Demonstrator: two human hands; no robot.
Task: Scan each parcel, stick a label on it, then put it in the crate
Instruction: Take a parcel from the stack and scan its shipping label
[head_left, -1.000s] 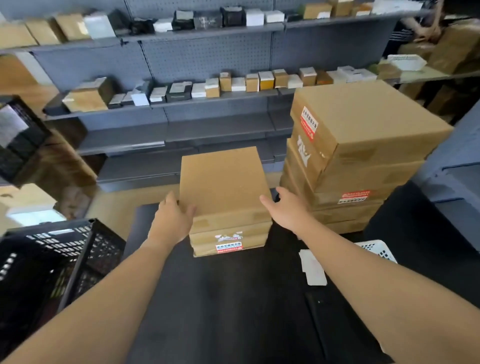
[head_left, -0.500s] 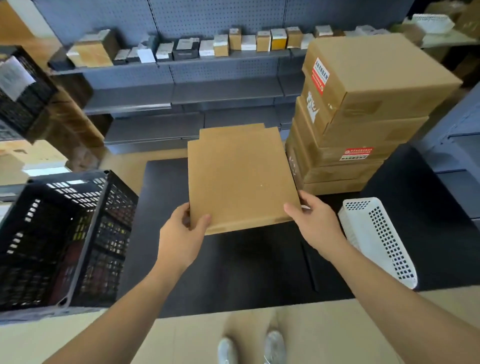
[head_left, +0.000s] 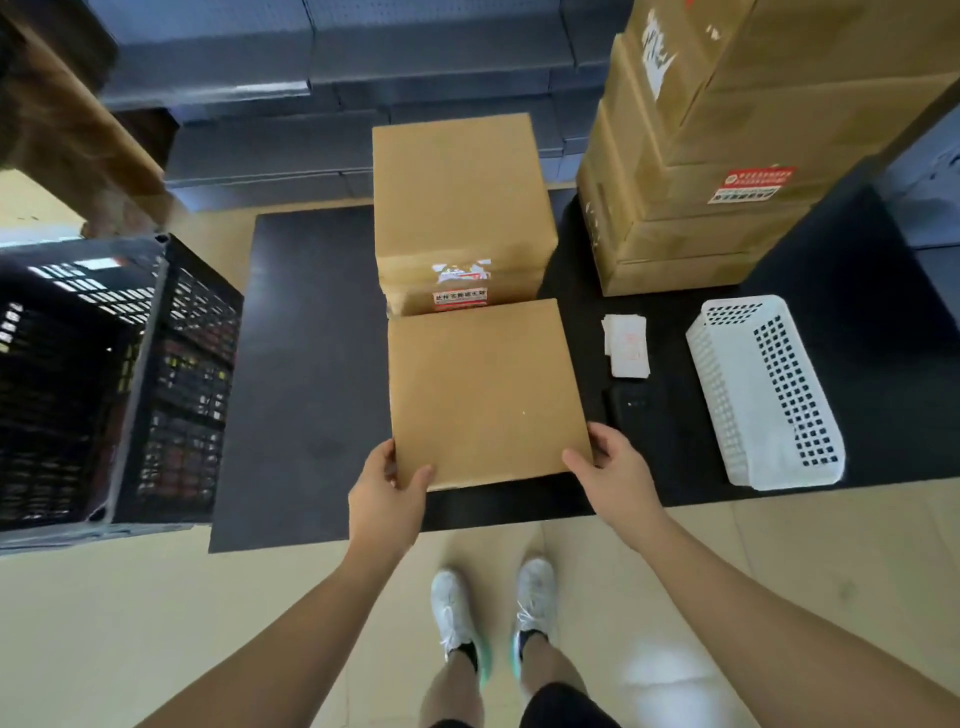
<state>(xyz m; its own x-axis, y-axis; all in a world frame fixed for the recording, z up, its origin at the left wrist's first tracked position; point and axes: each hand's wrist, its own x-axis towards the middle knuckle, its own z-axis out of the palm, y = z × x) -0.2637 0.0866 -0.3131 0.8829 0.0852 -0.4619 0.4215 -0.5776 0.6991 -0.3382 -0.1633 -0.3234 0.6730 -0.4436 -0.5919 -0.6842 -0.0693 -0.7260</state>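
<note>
Left hand (head_left: 387, 499) and right hand (head_left: 615, 475) both grip the flat parcel (head_left: 485, 389) by its near corners

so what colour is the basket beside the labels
The basket is white, with rows of small holes; seen in the head view.

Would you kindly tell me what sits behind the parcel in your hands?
A stack of parcels on the table, with a label on its front. The held parcel hides the stack's base.

Black table (head_left: 311, 364) w/ boxes (head_left: 457, 197), basket (head_left: 763, 395), labels (head_left: 626, 345)
</note>
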